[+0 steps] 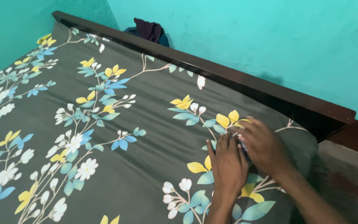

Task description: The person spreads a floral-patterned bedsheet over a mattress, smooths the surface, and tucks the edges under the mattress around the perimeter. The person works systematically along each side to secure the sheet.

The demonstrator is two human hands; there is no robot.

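Bed, head view. We log: sheet (146, 166), grey with yellow, blue and white flowers, spread over the whole mattress. Left hand (228, 162), flat, fingers released, pressing the sheet near the bed's right edge. Right hand (264, 145), just beside it, fingers spread loosely on the sheet. Dark frame (245, 81) along the far edge; dark cloth (148, 30) behind it against the turquoise wall (249, 33).

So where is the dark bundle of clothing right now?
In the head view, the dark bundle of clothing sits top centre, behind the wooden bed frame against the turquoise wall.
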